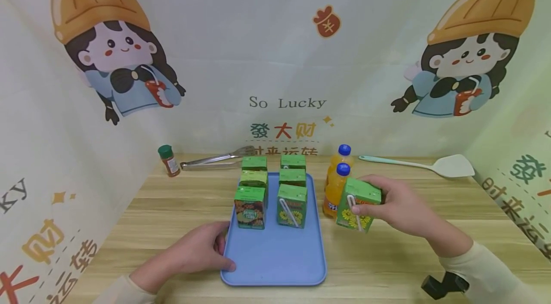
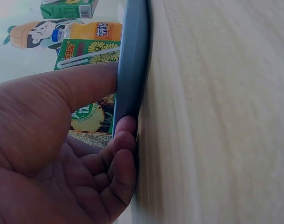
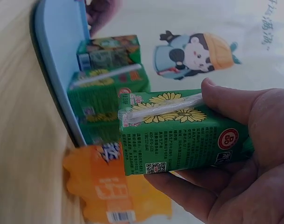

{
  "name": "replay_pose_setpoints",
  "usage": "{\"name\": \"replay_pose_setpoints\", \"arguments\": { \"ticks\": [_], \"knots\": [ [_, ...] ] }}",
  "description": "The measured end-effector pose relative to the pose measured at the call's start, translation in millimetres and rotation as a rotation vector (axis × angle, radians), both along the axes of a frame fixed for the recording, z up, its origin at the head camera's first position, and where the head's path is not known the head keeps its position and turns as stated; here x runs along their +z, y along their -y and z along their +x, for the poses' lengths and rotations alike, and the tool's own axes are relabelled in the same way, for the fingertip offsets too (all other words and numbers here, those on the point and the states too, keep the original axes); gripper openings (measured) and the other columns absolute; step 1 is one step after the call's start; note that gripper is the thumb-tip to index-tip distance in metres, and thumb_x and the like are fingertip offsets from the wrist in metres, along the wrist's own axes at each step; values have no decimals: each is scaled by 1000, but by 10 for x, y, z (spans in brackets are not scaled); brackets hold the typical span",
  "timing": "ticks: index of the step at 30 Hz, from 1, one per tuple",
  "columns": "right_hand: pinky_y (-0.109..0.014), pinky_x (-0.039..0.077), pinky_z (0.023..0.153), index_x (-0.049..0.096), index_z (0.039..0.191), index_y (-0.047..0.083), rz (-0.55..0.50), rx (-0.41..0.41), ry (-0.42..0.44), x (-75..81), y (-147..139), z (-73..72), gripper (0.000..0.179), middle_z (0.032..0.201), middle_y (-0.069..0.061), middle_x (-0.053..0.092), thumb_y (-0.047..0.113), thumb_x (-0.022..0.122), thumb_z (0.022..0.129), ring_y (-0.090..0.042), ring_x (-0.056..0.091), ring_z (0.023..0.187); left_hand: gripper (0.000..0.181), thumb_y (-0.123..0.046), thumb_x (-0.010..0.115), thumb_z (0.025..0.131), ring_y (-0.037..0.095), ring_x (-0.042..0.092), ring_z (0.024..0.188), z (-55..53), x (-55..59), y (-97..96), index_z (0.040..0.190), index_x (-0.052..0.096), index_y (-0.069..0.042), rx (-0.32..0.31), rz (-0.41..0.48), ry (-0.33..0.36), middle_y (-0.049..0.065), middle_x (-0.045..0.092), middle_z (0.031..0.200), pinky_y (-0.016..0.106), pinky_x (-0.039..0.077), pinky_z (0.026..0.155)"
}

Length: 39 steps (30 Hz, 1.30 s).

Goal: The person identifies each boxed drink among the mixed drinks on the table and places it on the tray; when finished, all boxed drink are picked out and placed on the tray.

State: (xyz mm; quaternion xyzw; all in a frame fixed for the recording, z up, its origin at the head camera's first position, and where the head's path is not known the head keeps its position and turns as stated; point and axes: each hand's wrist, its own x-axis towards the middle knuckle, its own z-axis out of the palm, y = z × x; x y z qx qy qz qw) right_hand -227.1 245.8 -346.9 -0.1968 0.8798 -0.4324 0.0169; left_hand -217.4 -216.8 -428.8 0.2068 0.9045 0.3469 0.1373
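In the head view my right hand [image 1: 398, 203] holds a green juice box [image 1: 359, 206] to the right of the tray, beside the orange drink bottles. In the right wrist view, thumb and fingers grip opposite sides of this carton [image 3: 169, 133], which has yellow flowers and a wrapped straw on its side. My left hand [image 1: 195, 251] pinches the left rim of the blue tray [image 1: 275, 258], thumb over the edge and fingers curled against its outer side. On the tray, green drink cartons stand in two columns of three; the front left carton [image 1: 250, 208] shows a different print from the flowered front right carton [image 1: 292, 206].
Two orange drink bottles [image 1: 337, 189] with blue caps stand right of the tray. Metal tongs [image 1: 215, 159] and a green-capped spice jar [image 1: 169, 160] lie back left. A white spatula [image 1: 452, 166] lies back right. A printed cloth [image 1: 280, 55] hangs behind the wooden table [image 1: 150, 208].
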Motion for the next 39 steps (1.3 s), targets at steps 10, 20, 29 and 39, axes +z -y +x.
{"name": "replay_pose_setpoints", "arguments": {
  "ticks": [10,20,29,39],
  "knots": [
    [-33,59,75,76,130,13,-30,133,-48,-206,338,9,42,104,1,74,25,93,93,-19,68,89,75,-23,101,78,14,56,68,-16,-12,14,135,62,4,-5,2,-12,-2,62,80,29,44,60],
    [-32,62,81,75,136,12,-47,192,-6,-348,715,-45,51,113,1,77,26,95,91,-19,70,96,87,-23,101,78,15,56,69,-1,4,5,145,57,11,-2,10,-5,-1,62,81,30,45,61],
    [-31,61,83,76,135,14,-19,240,-7,-511,950,-65,51,113,3,76,26,96,89,-16,69,96,75,-24,101,78,15,56,68,-4,5,2,135,62,5,-8,1,-4,-1,62,80,29,44,60],
    [-31,59,82,75,137,12,9,254,-10,-555,1113,-94,52,111,5,78,27,95,91,-12,67,94,68,-24,102,77,14,55,67,-10,-9,2,127,63,0,-11,0,-17,-2,62,79,29,44,60]
  ]
}}
